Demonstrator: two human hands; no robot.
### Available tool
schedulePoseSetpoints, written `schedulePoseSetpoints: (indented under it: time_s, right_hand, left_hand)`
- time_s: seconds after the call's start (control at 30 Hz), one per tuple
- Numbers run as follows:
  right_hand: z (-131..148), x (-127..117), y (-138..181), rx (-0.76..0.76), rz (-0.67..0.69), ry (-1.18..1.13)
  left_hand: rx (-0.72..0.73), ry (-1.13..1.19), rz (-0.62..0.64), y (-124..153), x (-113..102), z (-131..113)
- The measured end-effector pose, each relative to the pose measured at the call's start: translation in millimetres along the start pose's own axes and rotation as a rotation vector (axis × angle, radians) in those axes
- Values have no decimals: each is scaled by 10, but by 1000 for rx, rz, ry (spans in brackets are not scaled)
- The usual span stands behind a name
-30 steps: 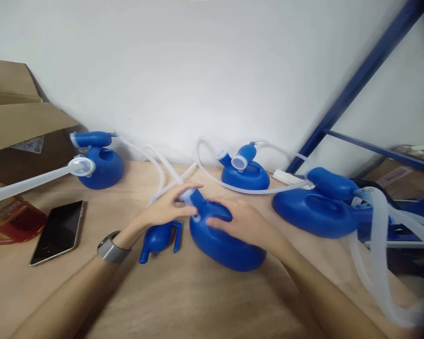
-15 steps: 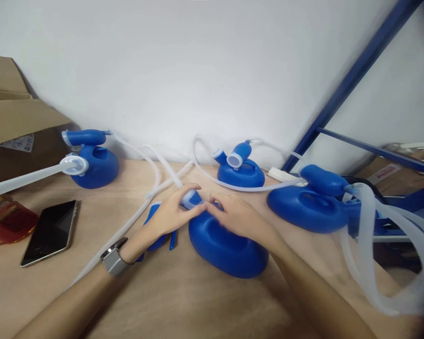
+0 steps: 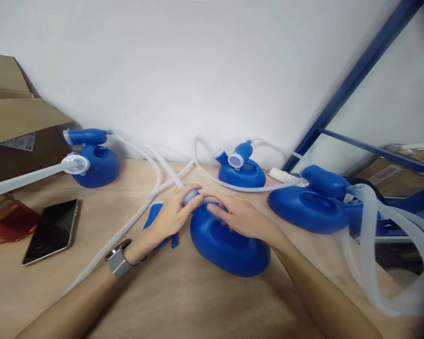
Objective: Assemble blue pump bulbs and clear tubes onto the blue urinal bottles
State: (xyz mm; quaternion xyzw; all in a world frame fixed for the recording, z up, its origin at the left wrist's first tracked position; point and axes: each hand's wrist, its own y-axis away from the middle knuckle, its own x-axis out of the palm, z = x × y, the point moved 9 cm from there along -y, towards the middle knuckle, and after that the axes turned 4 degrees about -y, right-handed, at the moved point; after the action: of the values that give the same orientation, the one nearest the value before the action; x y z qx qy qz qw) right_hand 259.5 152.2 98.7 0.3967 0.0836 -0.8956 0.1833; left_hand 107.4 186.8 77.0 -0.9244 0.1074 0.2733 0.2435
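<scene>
A blue plastic urinal bottle [image 3: 229,247] lies on the table in front of me, its neck pointing up and left. My left hand [image 3: 176,209] is closed round the pale hose cap [image 3: 193,194] at the neck, thumb and forefinger on either side. From that cap a translucent hose [image 3: 164,165] runs back and left. Over the upper side of the bottle lies my right hand [image 3: 242,214], its fingers bent round the handle and its thumb and forefinger close to the neck. A blue piece with a pale rim [image 3: 153,212] lies partly hidden under my left hand.
Similar blue bottles with hoses stand at the back left [image 3: 99,169], back middle [image 3: 245,174] and right [image 3: 300,209]. A phone [image 3: 51,230], a jar of reddish liquid [image 3: 10,221] and a cardboard box [image 3: 24,117] are at left. A blue metal frame [image 3: 356,80] rises at right.
The fingers of my left hand have closed further over the cap, covering more of it. My right thumb and forefinger have drawn back slightly from the cap and spread apart.
</scene>
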Motion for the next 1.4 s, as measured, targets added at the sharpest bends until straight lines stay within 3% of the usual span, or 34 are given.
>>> schedulePoseSetpoints:
  time_s: [0.47, 0.7, 0.9, 1.2, 1.3, 1.4]
  right_hand:
    - [27, 33, -7, -7, -14, 88]
    - [6, 7, -15, 114, -4, 81]
    - [4, 11, -32, 47, -46, 64]
    - [-19, 19, -57, 102, -24, 70]
    - [-31, 24, -65, 111, -43, 85]
    - [-42, 24, -68, 120, -45, 61]
  left_hand:
    - [2, -56, -120, 28, 5, 41]
    - [-40, -97, -140, 57, -4, 29]
    - [-13, -117, -121, 47, -17, -39]
    - [19, -200, -141, 54, -21, -47]
    - [-4, -186, -93, 36, -16, -36]
    - [15, -175, 106, -16, -45, -55]
